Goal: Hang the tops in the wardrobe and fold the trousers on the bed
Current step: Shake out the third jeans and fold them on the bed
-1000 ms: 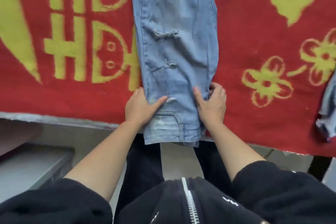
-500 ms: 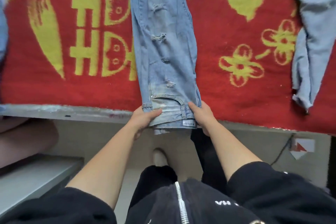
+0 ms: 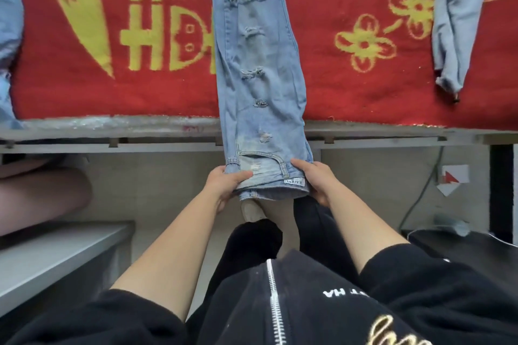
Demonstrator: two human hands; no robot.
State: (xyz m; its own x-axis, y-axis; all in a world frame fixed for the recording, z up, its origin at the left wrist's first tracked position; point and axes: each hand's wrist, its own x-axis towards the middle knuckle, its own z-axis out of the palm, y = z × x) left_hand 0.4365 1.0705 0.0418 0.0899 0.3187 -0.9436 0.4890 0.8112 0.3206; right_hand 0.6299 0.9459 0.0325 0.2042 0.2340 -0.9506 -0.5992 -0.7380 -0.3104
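At frame centre, my left hand [image 3: 228,185] and right hand [image 3: 316,180] each grip the jeans [image 3: 258,64] waistband, held past the bed [image 3: 364,98] edge.

Jeans [image 3: 258,64] cut off at top edge, waistband label [image 3: 294,181] print too small to read, both hands' fingers [image 3: 244,176] partly tucked under denim

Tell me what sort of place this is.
Probably a bedroom: a bed frame covered with a red and yellow blanket, ripped light blue jeans laid lengthwise on it, and another denim garment lying to the right.
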